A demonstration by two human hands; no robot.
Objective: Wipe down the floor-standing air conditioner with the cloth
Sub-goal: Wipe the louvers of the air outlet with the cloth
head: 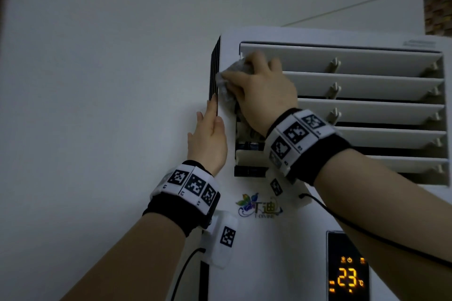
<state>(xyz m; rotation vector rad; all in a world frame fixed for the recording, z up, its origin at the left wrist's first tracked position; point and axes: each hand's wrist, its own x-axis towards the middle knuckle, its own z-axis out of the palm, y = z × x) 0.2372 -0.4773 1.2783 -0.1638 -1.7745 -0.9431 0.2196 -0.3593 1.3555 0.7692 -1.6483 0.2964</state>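
View: head camera, angled up at the upper part of a white floor-standing air conditioner (269, 227) set against a pale wall (97, 80).
Cloth: the grey, bunched cloth (226, 94) lay pressed on the upper left corner of the front panel, between the dark side grille (214, 68) and the left ends of the louvres (367, 85).
Right hand: the right hand (264, 95) grasped the cloth, with its fingers curled over the bunch.
Left hand: the left hand (208, 142) was released and held nothing. Its straight fingers lay flat along the unit's left edge, just below the grille.
Display: the display (348, 273) was lit, read 23, and sat well below both hands.
Step, as judged: wiping the narrow strip beside the air outlet.
Doing it well, as judged: spread the cloth under the fingers so that more of it bears on the panel. Work in straight passes along the edge. Brace with the left hand. Press lightly near the louvres, whose clips looked slender. Keep the cloth out of the dark recess (248, 170) below the right wrist.
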